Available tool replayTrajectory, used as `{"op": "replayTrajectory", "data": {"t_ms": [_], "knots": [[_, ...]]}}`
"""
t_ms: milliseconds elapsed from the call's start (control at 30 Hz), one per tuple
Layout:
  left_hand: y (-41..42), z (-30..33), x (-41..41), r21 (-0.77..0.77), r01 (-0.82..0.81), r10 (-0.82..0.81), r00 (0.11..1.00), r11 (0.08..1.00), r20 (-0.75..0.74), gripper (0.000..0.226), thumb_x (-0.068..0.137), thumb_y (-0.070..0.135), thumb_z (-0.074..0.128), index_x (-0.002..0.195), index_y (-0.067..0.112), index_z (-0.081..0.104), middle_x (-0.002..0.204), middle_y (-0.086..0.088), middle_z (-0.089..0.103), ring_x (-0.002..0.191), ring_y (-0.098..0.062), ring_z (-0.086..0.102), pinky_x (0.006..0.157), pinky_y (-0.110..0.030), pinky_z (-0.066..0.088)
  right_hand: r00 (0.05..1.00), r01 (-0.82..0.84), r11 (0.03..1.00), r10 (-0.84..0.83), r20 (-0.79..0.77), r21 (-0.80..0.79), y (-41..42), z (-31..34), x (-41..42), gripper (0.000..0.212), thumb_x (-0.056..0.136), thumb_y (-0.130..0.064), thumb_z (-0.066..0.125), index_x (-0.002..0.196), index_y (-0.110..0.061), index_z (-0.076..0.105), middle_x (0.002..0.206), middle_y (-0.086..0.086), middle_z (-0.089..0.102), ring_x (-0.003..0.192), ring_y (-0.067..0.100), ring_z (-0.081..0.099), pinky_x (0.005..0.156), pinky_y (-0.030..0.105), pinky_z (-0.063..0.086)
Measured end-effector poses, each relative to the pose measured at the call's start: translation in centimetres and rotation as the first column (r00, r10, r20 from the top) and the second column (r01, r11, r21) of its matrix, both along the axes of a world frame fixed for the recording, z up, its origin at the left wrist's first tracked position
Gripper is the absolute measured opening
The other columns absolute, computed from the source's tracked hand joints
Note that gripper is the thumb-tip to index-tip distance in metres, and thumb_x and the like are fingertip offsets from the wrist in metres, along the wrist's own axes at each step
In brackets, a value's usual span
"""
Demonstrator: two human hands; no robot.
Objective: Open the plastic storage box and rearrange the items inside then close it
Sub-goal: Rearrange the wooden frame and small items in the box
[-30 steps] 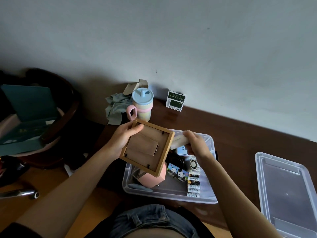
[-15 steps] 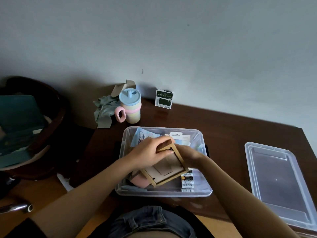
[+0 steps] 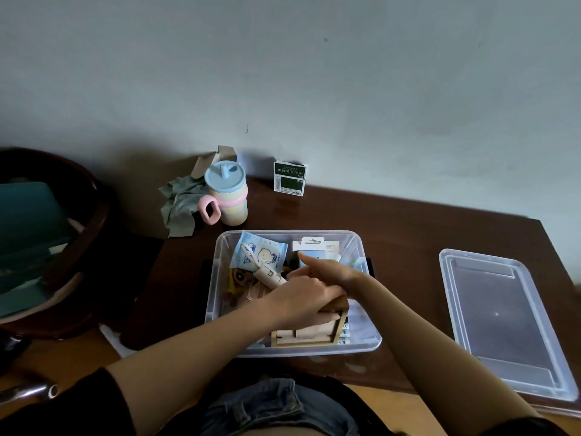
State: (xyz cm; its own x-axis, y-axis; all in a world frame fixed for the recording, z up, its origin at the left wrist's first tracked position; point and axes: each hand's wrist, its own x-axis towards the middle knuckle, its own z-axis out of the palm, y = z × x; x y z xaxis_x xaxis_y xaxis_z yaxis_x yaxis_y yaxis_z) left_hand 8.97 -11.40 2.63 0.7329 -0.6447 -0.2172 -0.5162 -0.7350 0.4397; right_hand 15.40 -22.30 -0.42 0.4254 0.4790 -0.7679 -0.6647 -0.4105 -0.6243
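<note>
1. Pale wall (image 3: 345, 89) fills the upper half of the head view, with a dark wooden table (image 3: 408, 234) pushed against it
2. Off to the right on the table the clear lid (image 3: 503, 322) lies flat, well apart from its box, so the closing step is not yet done
3. Centre stage is the open plastic storage box (image 3: 217, 297), sitting near the table's front edge and holding a jumble of small items
4. Inside it, at the near right, a wooden frame (image 3: 309, 333) lies back-side up on top of other items; a row of batteries (image 3: 345, 333) peeps out just beside its right edge
5. At the box's far left a blue wipes packet (image 3: 261, 254) leans against the wall, with a carded white pack (image 3: 314, 247) to its right
6. Behind the box stand a pastel cup (image 3: 228, 196) with a grey cloth (image 3: 180, 206) beside it, and a small green-and-white carton (image 3: 290, 178)
7. Left hand (image 3: 301, 298) rests on the frame's far edge, fingers curled over it; whether they truly grip it I cannot tell
8. Right hand (image 3: 327, 272) crosses above the left, fingers stretched out loosely toward the box's back items, holding nothing I can see
9. To do this step well, I judge the frame should be pressed flat and squared into the corner, low enough for the lid to seat
</note>
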Motion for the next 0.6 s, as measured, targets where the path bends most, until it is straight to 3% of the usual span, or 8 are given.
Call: {"op": "replayTrajectory", "data": {"t_ms": [100, 167, 233, 333, 400, 467, 533, 600], "knots": [[-0.2, -0.1, -0.2, 0.045, 0.02, -0.021, 0.999, 0.999, 0.027, 0.044, 0.099, 0.024, 0.046, 0.141, 0.011, 0.041, 0.133, -0.017, 0.054, 0.123, -0.031, 0.049, 0.101, -0.041, 0.036, 0.999, -0.043, 0.997, 0.043, 0.009, -0.059, 0.2, 0.0, 0.4, 0.065, 0.096, -0.055, 0.032, 0.126, -0.004, 0.058, 0.116, 0.01, 0.062, 0.105, 0.019, 0.057, 0.095, 0.027, 0.045], [-0.5, -0.4, -0.3, 0.025, 0.009, -0.008, 0.998, 1.0, -0.056, 0.038, 0.099, 0.011, 0.042, 0.133, -0.008, 0.042, 0.12, -0.035, 0.053, 0.11, -0.048, 0.051, 0.09, -0.052, 0.037, 0.998, -0.059, 0.995, 0.06, 0.005, -0.077, 0.4, 0.0, 0.4, 0.066, 0.095, -0.057, 0.032, 0.125, -0.004, 0.06, 0.112, 0.009, 0.063, 0.102, 0.019, 0.057, 0.092, 0.026, 0.046], [-0.5, -1.1, -0.2, 0.022, -0.043, 0.046, 0.987, 0.999, -0.153, 0.036, 0.1, 0.009, 0.039, 0.127, -0.014, 0.041, 0.113, -0.042, 0.051, 0.102, -0.055, 0.05, 0.085, -0.056, 0.037, 0.999, -0.041, 0.997, 0.041, -0.001, -0.062, 0.3, -0.1, 0.4, 0.065, 0.096, -0.056, 0.033, 0.124, -0.003, 0.059, 0.116, 0.011, 0.063, 0.101, 0.017, 0.057, 0.09, 0.024, 0.045], [0.0, -2.3, -0.8, 0.038, -0.035, 0.039, 0.995, 0.999, -0.094, 0.042, 0.097, 0.028, 0.045, 0.131, 0.003, 0.045, 0.123, -0.027, 0.054, 0.111, -0.043, 0.052, 0.09, -0.051, 0.045, 0.999, -0.045, 0.998, 0.045, 0.015, -0.036, 0.1, -0.5, 0.4, 0.063, 0.098, -0.051, 0.031, 0.127, 0.0, 0.056, 0.133, 0.014, 0.055, 0.109, 0.017, 0.056, 0.094, 0.024, 0.042], [0.4, -3.1, -1.6, -0.017, 0.008, -0.008, 1.0, 1.0, -0.011, 0.034, 0.092, 0.039, 0.051, 0.117, 0.017, 0.054, 0.11, -0.009, 0.063, 0.1, -0.026, 0.059, 0.072, -0.033, 0.045, 0.999, -0.034, 0.999, 0.034, -0.015, -0.007, 0.0, -0.8, 0.3, 0.063, 0.099, -0.049, 0.03, 0.128, 0.001, 0.054, 0.134, 0.017, 0.053, 0.121, 0.025, 0.053, 0.099, 0.027, 0.041], [1.0, -3.8, -2.3, -0.038, 0.034, -0.036, 0.997, 0.999, -0.073, 0.033, 0.09, 0.052, 0.05, 0.106, 0.023, 0.054, 0.091, 0.001, 0.064, 0.081, -0.016, 0.06, 0.057, -0.025, 0.034, 0.999, -0.022, 1.0, 0.022, -0.027, 0.01, -0.1, -1.0, 0.2, 0.06, 0.1, -0.046, 0.03, 0.128, 0.002, 0.054, 0.135, 0.019, 0.053, 0.127, 0.029, 0.05, 0.097, 0.026, 0.044], [2.1, -4.1, -2.6, -0.018, 0.028, -0.031, 0.983, 0.999, -0.182, 0.034, 0.094, 0.05, 0.045, 0.096, 0.018, 0.057, 0.08, -0.002, 0.064, 0.07, -0.017, 0.058, 0.059, -0.031, 0.04, 0.998, -0.055, 0.998, 0.055, 0.009, 0.001, -0.2, -1.2, 0.1, 0.056, 0.101, -0.042, 0.031, 0.128, 0.002, 0.054, 0.134, 0.017, 0.054, 0.126, 0.028, 0.051, 0.1, 0.028, 0.044], [3.1, -3.9, -2.1, 0.0, 0.008, -0.008, 0.961, 1.0, -0.276, 0.033, 0.099, 0.039, 0.042, 0.102, 0.014, 0.063, 0.087, -0.004, 0.067, 0.076, -0.018, 0.06, 0.074, -0.037, 0.047, 0.996, -0.074, 0.997, 0.074, 0.051, -0.006, -0.6, -1.2, 0.0, 0.052, 0.102, -0.039, 0.034, 0.125, 0.002, 0.056, 0.131, 0.017, 0.057, 0.122, 0.027, 0.054, 0.104, 0.032, 0.043]]}}
